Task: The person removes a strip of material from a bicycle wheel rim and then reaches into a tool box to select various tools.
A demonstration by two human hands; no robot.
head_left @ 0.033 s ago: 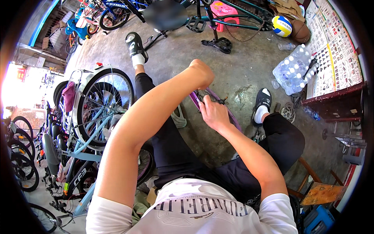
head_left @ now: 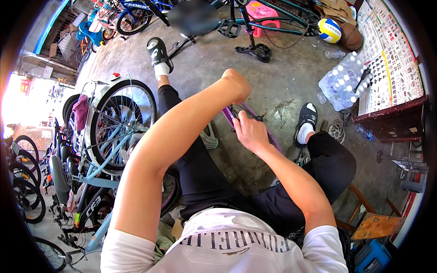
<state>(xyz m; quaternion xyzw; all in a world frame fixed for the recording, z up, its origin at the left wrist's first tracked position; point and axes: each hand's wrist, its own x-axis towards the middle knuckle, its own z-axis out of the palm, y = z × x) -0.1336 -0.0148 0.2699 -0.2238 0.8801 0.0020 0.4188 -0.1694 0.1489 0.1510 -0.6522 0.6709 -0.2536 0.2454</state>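
Observation:
Between my legs is a purple bicycle part, partly behind my hands, with dark fittings along it. My left hand is curled closed above its far end, back upward, its fingertips and whatever they hold hidden. My right hand grips the purple part lower down, thumb and fingers bent around it near a dark fitting. A pale grey metal piece lies on the floor beside it, partly behind my left forearm.
Bicycles crowd the left. A dark teal bicycle frame, a loose saddle and a pink stool are ahead. Bottled water packs, balls, a disc rotor and a wooden chair are on the right.

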